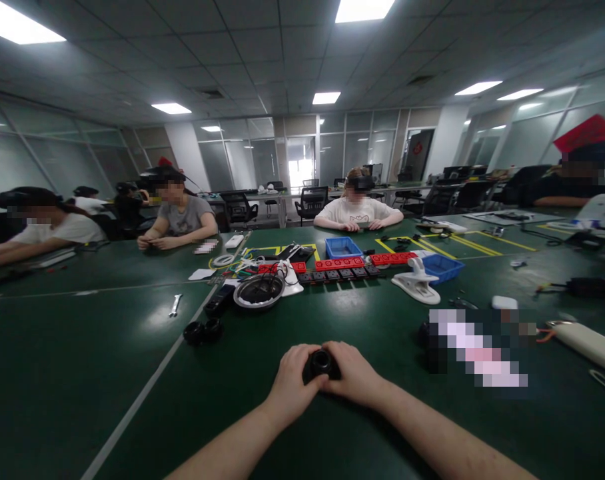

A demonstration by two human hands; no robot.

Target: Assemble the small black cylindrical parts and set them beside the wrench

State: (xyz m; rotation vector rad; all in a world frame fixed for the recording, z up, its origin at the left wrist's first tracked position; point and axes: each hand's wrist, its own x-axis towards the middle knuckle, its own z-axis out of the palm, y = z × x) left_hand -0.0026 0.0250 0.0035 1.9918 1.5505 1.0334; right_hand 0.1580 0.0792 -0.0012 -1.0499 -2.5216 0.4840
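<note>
Low over the green tabletop, both my hands are wrapped round a small black object (322,361) with a round, ringed opening facing up. It looks like a webcam or lens, but I cannot tell its exact kind. My left hand (293,379) grips its left side and my right hand (351,373) its right, the thumbs close together in front. Much of its body is hidden by my fingers. Two round black pieces (202,331) lie to the left. Beyond them is a black round dish with a pale rim (259,292) and cables in it.
On the green table (147,400), a wrench (175,305) lies left. Red socket strips (339,263), blue bins (343,247) and a white clamp stand (416,283) stand ahead. A blurred-out object (475,347) and a cream power bank (590,343) lie right. Several people sit around.
</note>
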